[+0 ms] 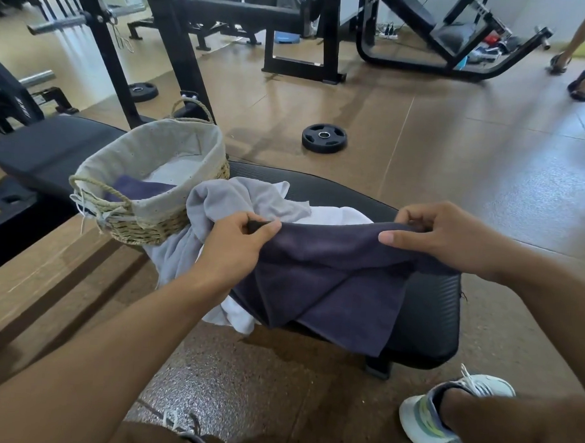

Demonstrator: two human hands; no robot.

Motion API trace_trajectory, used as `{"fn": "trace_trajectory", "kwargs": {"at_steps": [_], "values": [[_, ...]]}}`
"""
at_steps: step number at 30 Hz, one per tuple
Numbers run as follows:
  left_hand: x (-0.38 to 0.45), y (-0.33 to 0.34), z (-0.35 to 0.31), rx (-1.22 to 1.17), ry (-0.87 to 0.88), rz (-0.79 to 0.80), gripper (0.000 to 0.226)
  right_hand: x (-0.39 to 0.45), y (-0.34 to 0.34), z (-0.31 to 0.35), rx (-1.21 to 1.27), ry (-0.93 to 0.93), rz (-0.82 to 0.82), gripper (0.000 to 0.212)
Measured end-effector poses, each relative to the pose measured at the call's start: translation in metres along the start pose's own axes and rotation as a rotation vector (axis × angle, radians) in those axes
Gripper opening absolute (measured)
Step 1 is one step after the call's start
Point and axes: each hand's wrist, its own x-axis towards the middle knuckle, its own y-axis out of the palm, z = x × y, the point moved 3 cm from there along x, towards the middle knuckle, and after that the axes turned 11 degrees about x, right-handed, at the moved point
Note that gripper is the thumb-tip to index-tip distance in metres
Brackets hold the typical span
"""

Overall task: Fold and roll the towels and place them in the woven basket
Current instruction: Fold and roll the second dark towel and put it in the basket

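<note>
A dark purple towel (329, 282) hangs over the black bench (427, 312); its top edge is stretched between my hands. My left hand (237, 246) pinches the left end of that edge and my right hand (446, 236) pinches the right end. Behind the purple towel a light grey towel (225, 202) and a white towel (337, 214) lie crumpled on the bench. The woven basket (152, 223), lined with pale cloth, stands at the left end of the bench, and another purple towel (136, 187) lies inside it.
A round weight plate (324, 138) lies on the brown floor beyond the bench. Black gym machine frames (301, 39) stand at the back. Another person's legs (575, 49) show at the top right. My shoe (443, 412) rests on the floor at the lower right.
</note>
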Motion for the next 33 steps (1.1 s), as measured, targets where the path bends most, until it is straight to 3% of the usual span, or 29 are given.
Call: {"fn": "trace_trajectory", "kwargs": {"at_steps": [3,7,10,14,18,20,25,27,33], "values": [[0.005,-0.006,0.003,0.021,0.02,-0.019,0.006,0.002,-0.009,-0.003,-0.077,0.048,-0.108,0.043],[0.007,-0.01,0.005,-0.029,-0.028,-0.025,0.027,-0.001,-0.009,-0.006,-0.025,0.105,-0.187,0.046],[0.0,-0.007,-0.003,-0.062,-0.033,-0.016,0.03,-0.007,-0.001,-0.001,0.128,0.034,-0.193,0.028],[-0.015,0.001,-0.016,-0.1,0.053,0.01,0.023,-0.015,0.027,0.016,0.242,-0.054,-0.062,0.007],[-0.035,0.013,-0.031,-0.156,0.155,0.041,0.02,-0.025,0.053,0.027,0.305,-0.061,0.134,0.023],[-0.044,0.019,-0.037,-0.19,0.192,0.074,0.017,-0.026,0.058,0.028,0.241,-0.096,0.138,0.032],[-0.053,0.028,-0.042,-0.291,0.216,0.178,0.014,-0.026,0.058,0.027,-0.25,-0.288,-0.215,0.011],[-0.054,0.031,-0.043,-0.323,0.233,0.185,0.015,-0.027,0.058,0.029,-0.399,-0.291,-0.266,0.02],[-0.063,0.036,-0.046,-0.385,0.235,0.206,0.017,-0.023,0.056,0.027,-0.429,-0.311,-0.297,0.036]]}}
